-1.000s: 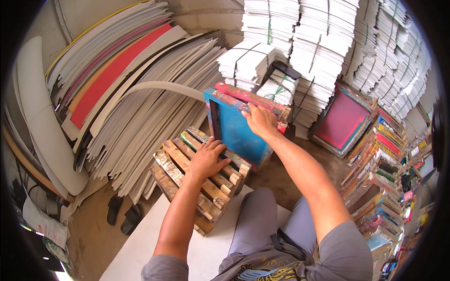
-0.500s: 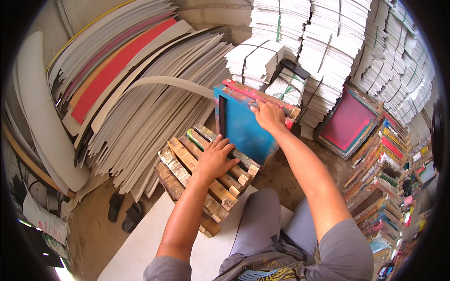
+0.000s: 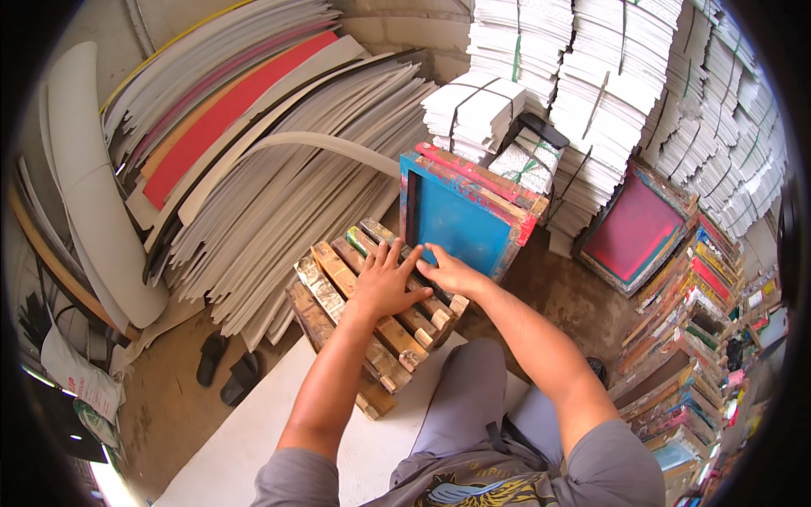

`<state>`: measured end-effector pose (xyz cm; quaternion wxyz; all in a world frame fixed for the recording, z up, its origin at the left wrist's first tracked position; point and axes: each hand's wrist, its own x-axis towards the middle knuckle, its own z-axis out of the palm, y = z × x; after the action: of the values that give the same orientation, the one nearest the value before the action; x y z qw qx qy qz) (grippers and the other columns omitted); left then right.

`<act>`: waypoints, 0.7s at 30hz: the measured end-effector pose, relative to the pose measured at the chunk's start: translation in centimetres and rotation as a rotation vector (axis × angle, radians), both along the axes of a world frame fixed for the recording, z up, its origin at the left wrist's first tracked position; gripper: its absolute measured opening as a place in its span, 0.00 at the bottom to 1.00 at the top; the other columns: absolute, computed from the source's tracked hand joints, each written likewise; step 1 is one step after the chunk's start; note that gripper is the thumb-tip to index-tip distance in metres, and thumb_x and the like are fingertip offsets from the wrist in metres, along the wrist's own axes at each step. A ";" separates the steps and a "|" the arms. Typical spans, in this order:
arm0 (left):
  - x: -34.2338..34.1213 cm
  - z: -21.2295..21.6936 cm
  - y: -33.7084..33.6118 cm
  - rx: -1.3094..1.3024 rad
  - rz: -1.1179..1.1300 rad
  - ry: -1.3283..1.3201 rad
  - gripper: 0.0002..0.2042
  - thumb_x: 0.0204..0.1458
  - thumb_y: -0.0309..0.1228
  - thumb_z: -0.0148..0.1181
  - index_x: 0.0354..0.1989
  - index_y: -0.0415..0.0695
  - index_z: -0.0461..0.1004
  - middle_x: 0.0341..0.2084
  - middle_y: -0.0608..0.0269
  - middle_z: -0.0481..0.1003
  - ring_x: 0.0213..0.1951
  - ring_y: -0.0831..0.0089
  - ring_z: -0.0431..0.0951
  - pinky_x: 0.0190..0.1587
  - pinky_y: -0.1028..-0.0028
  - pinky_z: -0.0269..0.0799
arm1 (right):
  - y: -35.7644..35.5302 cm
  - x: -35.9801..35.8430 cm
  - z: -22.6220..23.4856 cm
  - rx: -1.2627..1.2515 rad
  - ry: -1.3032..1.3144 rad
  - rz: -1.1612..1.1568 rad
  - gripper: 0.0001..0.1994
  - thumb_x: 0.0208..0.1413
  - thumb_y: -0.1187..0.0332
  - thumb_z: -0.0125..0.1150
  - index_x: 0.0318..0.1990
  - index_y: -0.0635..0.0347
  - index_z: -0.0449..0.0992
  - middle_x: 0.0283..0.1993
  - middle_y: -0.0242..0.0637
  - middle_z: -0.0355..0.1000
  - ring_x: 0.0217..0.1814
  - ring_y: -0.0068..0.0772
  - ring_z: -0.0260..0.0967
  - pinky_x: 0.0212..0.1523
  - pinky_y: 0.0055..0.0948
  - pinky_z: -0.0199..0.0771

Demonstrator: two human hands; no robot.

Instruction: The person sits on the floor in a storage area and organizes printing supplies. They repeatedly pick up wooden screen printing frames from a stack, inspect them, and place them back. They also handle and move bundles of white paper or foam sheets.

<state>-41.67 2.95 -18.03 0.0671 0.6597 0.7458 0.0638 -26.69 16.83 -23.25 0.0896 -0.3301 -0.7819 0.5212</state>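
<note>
1. Resting the left hand (image 3: 384,283) flat across the packed row of wooden frames (image 3: 395,340), fingers spread and slightly bent, without closing around any single bar.
2. Holding the right hand (image 3: 452,272) low at the far side of the same row, index finger and thumb extended towards the left fingertips. Showing nothing in grip there; cannot tell from this angle about contact with the nearest bar, or about the fingers tucked underneath.
3. Looking for the row itself: set on the pale flat surface (image 3: 253,448) just left of the knee, bars side by side, cut ends turned towards the body and staggered rather than flush.
4. Looking beyond it: standing on edge near the right hand, a blue-meshed frame (image 3: 456,228), close in front of a red-topped frame (image 3: 452,159), both free of the fingers.
5. Judging the step in hand: probably steadying or feeling along the row with both hands, close together, with no frame lifted clear of it.
6. Judging what the next move calls for: keeping the left palm as a brace, finding an edge or gap with the right fingertips, and closing around one bar before any pull.
7. Minding the tight packing: likely to drag neighbouring frames along, so best to separate one bar first and avoid knocking the upright blue-meshed frame with the right knuckles.
</note>
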 end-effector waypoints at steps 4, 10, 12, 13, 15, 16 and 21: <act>-0.4 1.1 -0.2 -0.167 0.013 0.053 0.54 0.53 0.72 0.55 0.80 0.46 0.50 0.79 0.46 0.49 0.80 0.50 0.47 0.78 0.49 0.46 | 1.4 0.6 0.9 0.075 -0.067 0.170 0.46 0.61 0.40 0.64 0.70 0.75 0.62 0.69 0.65 0.67 0.72 0.57 0.67 0.70 0.44 0.68; -0.2 0.2 -0.6 -0.131 0.060 0.027 0.55 0.54 0.73 0.55 0.78 0.40 0.54 0.78 0.47 0.54 0.80 0.55 0.46 0.79 0.54 0.45 | 1.9 -2.1 3.0 0.344 -0.458 0.209 0.28 0.61 0.60 0.61 0.61 0.77 0.68 0.62 0.66 0.72 0.66 0.59 0.73 0.63 0.47 0.75; -0.1 0.1 -0.7 -0.105 0.060 0.027 0.54 0.54 0.73 0.54 0.77 0.39 0.57 0.77 0.48 0.56 0.80 0.56 0.46 0.79 0.54 0.44 | 0.9 -3.4 3.2 0.389 -0.560 0.073 0.23 0.61 0.66 0.57 0.57 0.75 0.68 0.59 0.66 0.74 0.63 0.61 0.75 0.60 0.51 0.77; -0.4 0.1 -1.3 -0.101 0.073 0.022 0.54 0.54 0.73 0.54 0.77 0.39 0.57 0.77 0.49 0.56 0.80 0.57 0.46 0.79 0.54 0.44 | -0.7 -4.0 4.0 0.379 -0.546 -0.010 0.25 0.60 0.68 0.57 0.61 0.74 0.65 0.59 0.64 0.75 0.65 0.59 0.74 0.63 0.52 0.75; 0.1 0.5 -0.6 -0.115 0.058 0.006 0.54 0.54 0.74 0.53 0.77 0.38 0.57 0.77 0.48 0.55 0.80 0.56 0.47 0.79 0.55 0.44 | -1.1 -4.5 0.8 0.556 -0.501 -0.231 0.24 0.61 0.67 0.60 0.61 0.70 0.66 0.54 0.56 0.78 0.58 0.60 0.78 0.59 0.56 0.77; 0.1 0.6 -0.7 -0.117 0.066 0.024 0.54 0.53 0.74 0.53 0.76 0.39 0.57 0.77 0.49 0.56 0.80 0.57 0.47 0.79 0.56 0.44 | -1.6 -5.0 0.1 0.646 -0.491 -0.308 0.23 0.62 0.64 0.62 0.60 0.68 0.68 0.53 0.53 0.78 0.56 0.58 0.79 0.57 0.56 0.77; -0.1 0.3 -1.0 -0.103 0.067 0.042 0.54 0.53 0.75 0.53 0.76 0.40 0.59 0.77 0.50 0.57 0.80 0.58 0.48 0.79 0.57 0.45 | -3.0 -2.1 0.8 0.709 -0.303 -0.316 0.24 0.64 0.53 0.64 0.60 0.57 0.72 0.46 0.50 0.78 0.48 0.55 0.80 0.45 0.54 0.78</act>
<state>-41.78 1.94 -17.76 0.0827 0.6311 0.7712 0.0137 -28.83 13.81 -22.49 0.1605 -0.4679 -0.8569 0.1451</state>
